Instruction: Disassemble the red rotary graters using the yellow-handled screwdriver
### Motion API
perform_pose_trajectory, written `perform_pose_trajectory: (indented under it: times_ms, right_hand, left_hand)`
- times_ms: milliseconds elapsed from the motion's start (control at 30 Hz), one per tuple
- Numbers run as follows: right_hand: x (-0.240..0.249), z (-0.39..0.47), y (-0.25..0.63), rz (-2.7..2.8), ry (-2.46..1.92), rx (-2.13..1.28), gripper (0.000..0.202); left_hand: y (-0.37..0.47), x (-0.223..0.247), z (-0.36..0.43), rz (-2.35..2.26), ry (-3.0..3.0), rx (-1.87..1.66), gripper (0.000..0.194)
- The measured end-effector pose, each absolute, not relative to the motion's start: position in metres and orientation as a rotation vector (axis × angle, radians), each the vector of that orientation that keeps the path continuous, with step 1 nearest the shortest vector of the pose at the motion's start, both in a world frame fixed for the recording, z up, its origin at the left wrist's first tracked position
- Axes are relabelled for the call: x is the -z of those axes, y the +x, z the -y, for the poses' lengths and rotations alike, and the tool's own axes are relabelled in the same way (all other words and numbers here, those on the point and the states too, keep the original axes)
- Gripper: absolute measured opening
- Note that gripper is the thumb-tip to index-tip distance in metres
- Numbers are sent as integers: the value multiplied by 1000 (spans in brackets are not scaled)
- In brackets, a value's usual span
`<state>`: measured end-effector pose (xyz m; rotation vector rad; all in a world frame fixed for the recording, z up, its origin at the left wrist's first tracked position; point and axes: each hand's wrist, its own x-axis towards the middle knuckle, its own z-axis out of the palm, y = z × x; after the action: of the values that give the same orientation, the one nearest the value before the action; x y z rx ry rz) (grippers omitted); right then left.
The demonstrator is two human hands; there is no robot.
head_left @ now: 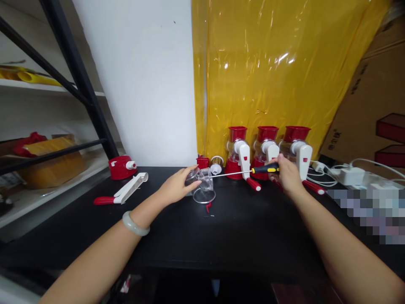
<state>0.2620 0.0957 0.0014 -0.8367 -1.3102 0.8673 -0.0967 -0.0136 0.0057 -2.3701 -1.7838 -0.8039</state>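
My left hand (179, 184) is closed around the side of a clear plastic housing (204, 192) that rests on the black table. In my right hand (286, 173) is a screwdriver (264, 169) with a black and yellow handle. Its long shaft points left, and the tip reaches the clear housing; whether it touches a screw is too small to tell. Just in front of the housing lie a small red part (208, 207) and a thin screw-like piece (211, 216). Behind it are a drum grater (217, 164) and a red block-shaped part (202, 161).
Three red and white rotary graters (237, 156) stand along the back right. At left are a red base (122, 167) and a white crank arm with red handle (126, 192). White chargers and cables (351, 174) lie at right, beside a cardboard box (367, 97).
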Motion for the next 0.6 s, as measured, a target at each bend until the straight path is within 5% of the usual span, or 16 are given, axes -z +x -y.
perform_pose_trajectory:
  times_ms: [200, 367, 500, 600]
  right_hand:
    - [-2, -97, 260, 1179, -620, -1042, 16]
    - [-8, -88, 259, 1173, -422, -1246, 17]
    - [-3, -95, 260, 1205, -651, -1108, 38]
    - [0, -102, 260, 1224, -729, -1039, 31]
  left_hand:
    - [-96, -6, 14, 1775, -2381, 787, 64]
    - [-97, -5, 13, 1761, -2382, 796, 64]
    - [-98, -4, 12, 1749, -2397, 819, 62]
    - [-97, -5, 13, 1747, -2395, 819, 63]
